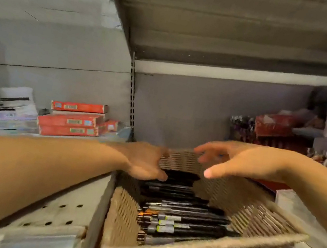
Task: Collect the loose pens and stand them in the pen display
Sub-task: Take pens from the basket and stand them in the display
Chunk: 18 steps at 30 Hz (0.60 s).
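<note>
Both hands reach over a woven basket (251,215): the left hand (143,163) lies at its far-left rim, fingers blurred, grip unclear. Right hand (238,161) hovers open, fingers spread, holding nothing. Black pens (181,219) lie flat in the basket just below both hands.

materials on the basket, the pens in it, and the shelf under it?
Beige woven basket: looks like wicker or twisted paper rope, matte, with a visible weave pattern and a corded rim. Black pens: likely glossy plastic barrels, judging by highlights along them; some carry labels. Pale perforated shelf: probably painted metal, given the punched holes and smooth finish.
</note>
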Available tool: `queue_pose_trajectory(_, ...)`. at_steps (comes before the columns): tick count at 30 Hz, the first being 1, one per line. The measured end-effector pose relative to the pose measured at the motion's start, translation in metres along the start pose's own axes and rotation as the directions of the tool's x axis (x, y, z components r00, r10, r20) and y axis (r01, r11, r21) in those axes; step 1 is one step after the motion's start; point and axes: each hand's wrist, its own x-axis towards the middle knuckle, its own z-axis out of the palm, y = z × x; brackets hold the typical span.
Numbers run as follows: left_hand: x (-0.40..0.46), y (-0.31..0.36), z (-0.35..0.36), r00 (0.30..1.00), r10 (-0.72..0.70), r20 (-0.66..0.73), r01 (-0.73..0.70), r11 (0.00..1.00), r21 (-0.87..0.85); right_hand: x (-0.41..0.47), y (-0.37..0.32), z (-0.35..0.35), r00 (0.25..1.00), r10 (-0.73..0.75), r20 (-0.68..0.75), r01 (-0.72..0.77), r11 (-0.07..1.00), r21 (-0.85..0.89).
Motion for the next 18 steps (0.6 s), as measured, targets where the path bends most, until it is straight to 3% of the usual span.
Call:
queue_pose_trajectory(6,0.045,-0.006,0.011,0.990,-0.043,0.136,0.013,0.977,0.212,0.052,0.011,0.006,0.999,-0.053,0.010,0.053,0.996,-0.071)
queue_pose_trajectory(11,0.073,-0.010,0.018,0.965,-0.051,0.259,-0.020,0.964,0.264,0.073,0.023,0.020,0.997,-0.071,0.039,0.074,0.992,-0.101)
queue_pose_trajectory(18,0.083,-0.010,0.027,0.915,-0.031,0.403,-0.106,0.944,0.312,0.074,0.027,0.022,0.995,-0.094,-0.027,0.093,0.995,-0.039)
